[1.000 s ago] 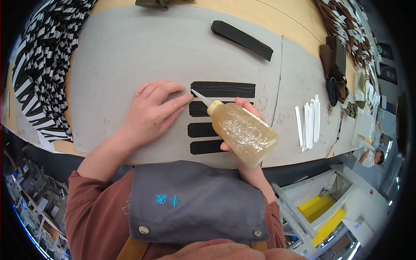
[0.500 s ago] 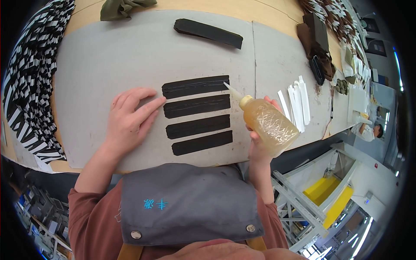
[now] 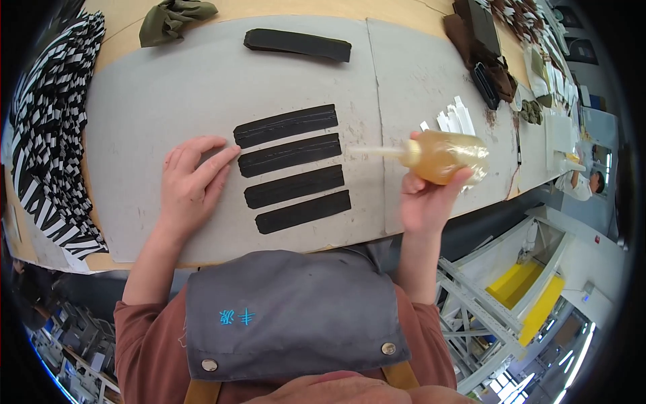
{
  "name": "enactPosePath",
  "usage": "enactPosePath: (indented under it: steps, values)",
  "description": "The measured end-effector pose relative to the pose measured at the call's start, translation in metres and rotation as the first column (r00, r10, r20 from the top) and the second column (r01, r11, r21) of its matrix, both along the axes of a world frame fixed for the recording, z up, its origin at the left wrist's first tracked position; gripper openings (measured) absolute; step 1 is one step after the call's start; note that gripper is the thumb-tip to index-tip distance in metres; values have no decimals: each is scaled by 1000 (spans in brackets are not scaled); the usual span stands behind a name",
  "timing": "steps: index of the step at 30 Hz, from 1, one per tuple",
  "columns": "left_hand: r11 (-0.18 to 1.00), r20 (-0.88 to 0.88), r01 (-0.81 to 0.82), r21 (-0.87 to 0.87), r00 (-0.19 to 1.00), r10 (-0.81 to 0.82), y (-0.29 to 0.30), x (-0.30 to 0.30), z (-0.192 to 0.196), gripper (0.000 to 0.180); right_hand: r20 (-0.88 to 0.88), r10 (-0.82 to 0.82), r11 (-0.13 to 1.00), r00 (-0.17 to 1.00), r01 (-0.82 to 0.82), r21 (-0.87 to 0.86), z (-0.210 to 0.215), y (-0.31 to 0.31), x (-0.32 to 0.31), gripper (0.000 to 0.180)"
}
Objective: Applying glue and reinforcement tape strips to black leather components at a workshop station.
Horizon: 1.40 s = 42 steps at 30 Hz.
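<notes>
Several black fabric strips lie in a column on the grey board. Thin glossy lines run along the top strip (image 3: pixel 286 126) and the second strip (image 3: pixel 291 155). My left hand (image 3: pixel 194 178) rests on the board with its fingers extended, the index fingertip at the left ends of these two strips. In my right hand (image 3: pixel 427 198) is a clear squeeze bottle (image 3: pixel 444 158) of amber liquid, held on its side. Its pale nozzle (image 3: pixel 377 150) is blurred and points left, its tip close to the second strip's right end.
A folded stack of black strips (image 3: pixel 296 45) lies farther back, near an olive cloth (image 3: pixel 175 21). White strips (image 3: pixel 456 116) lie behind the bottle. Black-and-white bundles (image 3: pixel 50 135) line the left edge; brown cloth (image 3: pixel 464 37) sits at the back right.
The bottle has swung right and tipped level, its nozzle leaving the top strip's right end. My left hand stays beside the strips. The whole view has shifted slightly.
</notes>
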<state>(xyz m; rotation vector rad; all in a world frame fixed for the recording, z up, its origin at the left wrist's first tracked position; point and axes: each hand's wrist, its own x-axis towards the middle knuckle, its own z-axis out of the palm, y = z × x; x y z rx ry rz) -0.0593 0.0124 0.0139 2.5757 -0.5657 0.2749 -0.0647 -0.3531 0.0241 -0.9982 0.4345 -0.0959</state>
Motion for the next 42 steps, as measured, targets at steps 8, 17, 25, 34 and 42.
enactPosePath:
  steps: [8, 17, 25, 34, 42]
  values:
    - [1000, 15, 2, -4, 1000, -2, -8, 2, 1, 26, 145, 107, 992, 984, -115, 50, 16, -131, -8, 85]
    - [999, 42, -4, 47, 999, 2, -7, -5, 1, 33, -204, -313, -428, 928, -330, -841, 43, -227, 15, 84]
    - [990, 61, -143, 0, 988, 143, -5, -12, -4, 50, 152, -93, -728, 984, 37, -684, 14, -217, 37, 78]
    - [988, 88, -147, -47, 985, 151, -10, -12, -5, 31, -7, 165, -434, 986, 66, -898, -6, -107, 5, 54]
    - [987, 122, -157, -35, 979, 160, -12, -13, -3, 26, 23, 208, -387, 978, 104, -916, -23, -101, 5, 32]
